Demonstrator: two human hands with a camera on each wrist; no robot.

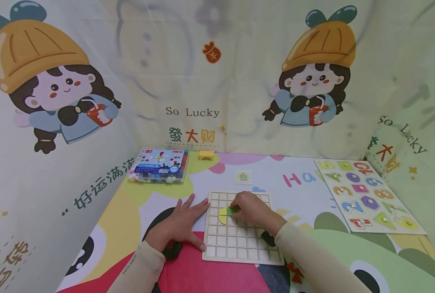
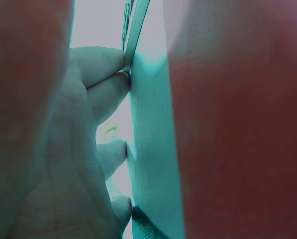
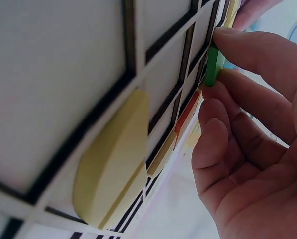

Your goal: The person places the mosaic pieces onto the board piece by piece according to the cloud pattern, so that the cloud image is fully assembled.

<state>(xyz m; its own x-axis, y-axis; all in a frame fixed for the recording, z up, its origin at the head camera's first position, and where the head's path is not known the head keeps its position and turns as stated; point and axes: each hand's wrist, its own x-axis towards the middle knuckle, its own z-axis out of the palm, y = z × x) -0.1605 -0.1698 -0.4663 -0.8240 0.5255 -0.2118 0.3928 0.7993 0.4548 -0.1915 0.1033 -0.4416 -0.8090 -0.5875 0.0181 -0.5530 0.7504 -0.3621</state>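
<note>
A pale wooden grid board (image 1: 217, 252) lies on the printed mat. My left hand (image 1: 180, 221) is spread along its left side, with fingertips and thumb at the edge. Over the board's upper middle, my right hand (image 1: 252, 209) pinches a small green piece (image 3: 212, 64) between thumb and index finger, close against the grid. Just left of it, yellow pieces (image 1: 222, 216) sit on the squares. The right wrist view also shows a rounded yellow piece (image 3: 113, 164) and a red piece (image 3: 188, 112) on the board. My right hand hides part of the grid.
Behind the board lies a small patterned card (image 1: 243, 177). A clear box of coloured parts (image 1: 158, 167) stands back left beside a yellow block (image 1: 206, 155). A number-and-shape puzzle board (image 1: 356, 215) lies to the right. Red triangles (image 1: 295, 272) are near my right forearm. Printed curtains (image 1: 239, 81) surround the mat.
</note>
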